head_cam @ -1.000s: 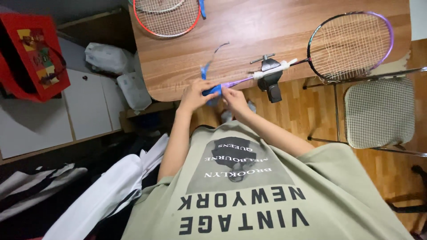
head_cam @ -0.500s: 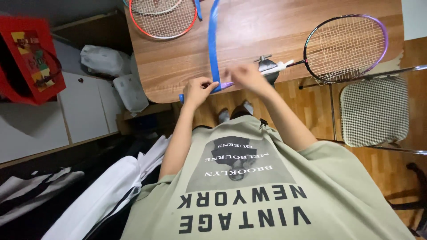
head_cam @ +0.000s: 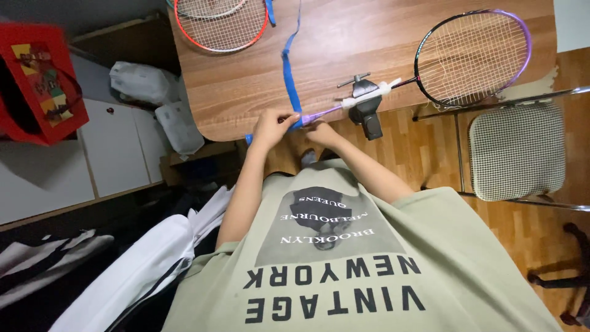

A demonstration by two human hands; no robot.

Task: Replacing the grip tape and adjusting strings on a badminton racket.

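A purple-framed badminton racket lies on the wooden table, its shaft held in a black and white clamp at the table's edge. The handle sticks out past the edge toward me. My left hand grips the blue-wrapped part of the handle. My right hand pinches the handle just beside it. A long blue grip tape runs from the handle between my hands up and away across the table.
A second racket with an orange frame lies at the table's far left. A metal chair with a checked seat stands at the right. White cabinets, plastic bags and a red bag are on the left.
The blue tape has swung out and now stretches up across the table. My hands have shifted slightly along the handle.
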